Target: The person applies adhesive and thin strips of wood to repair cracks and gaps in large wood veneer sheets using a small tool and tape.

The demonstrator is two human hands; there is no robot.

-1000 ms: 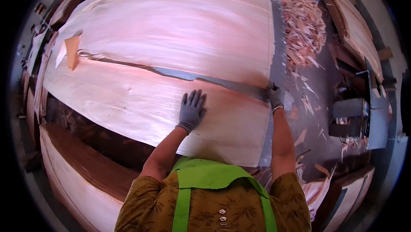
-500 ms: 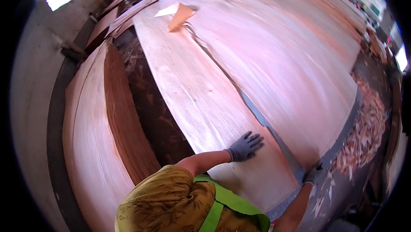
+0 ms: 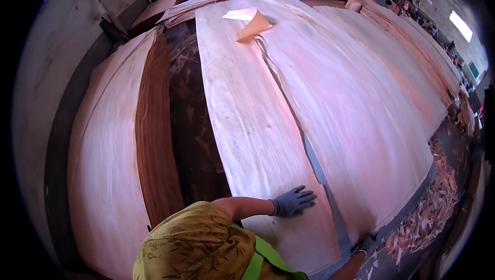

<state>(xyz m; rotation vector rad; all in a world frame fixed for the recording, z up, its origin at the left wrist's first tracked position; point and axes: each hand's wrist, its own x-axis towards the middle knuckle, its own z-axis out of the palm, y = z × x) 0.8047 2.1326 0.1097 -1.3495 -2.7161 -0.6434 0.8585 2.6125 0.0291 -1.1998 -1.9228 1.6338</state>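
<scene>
Grey-gloved left grip (image 3: 294, 202) lies spread, best pressing evenly on the wood sheet (image 3: 252, 125) beneath; right grip's (image 3: 366, 244) state is unclear.

The head view comes from the left of two wide fisheye cameras worn side by side on the person's head. It looks forward and obliquely down along the pale wood sheets (image 3: 247, 109), close above the patterned sleeve (image 3: 191, 244) at the lower edge, and takes in a distant window (image 3: 460, 25) near the upper right rim, where straight edges bend.
</scene>
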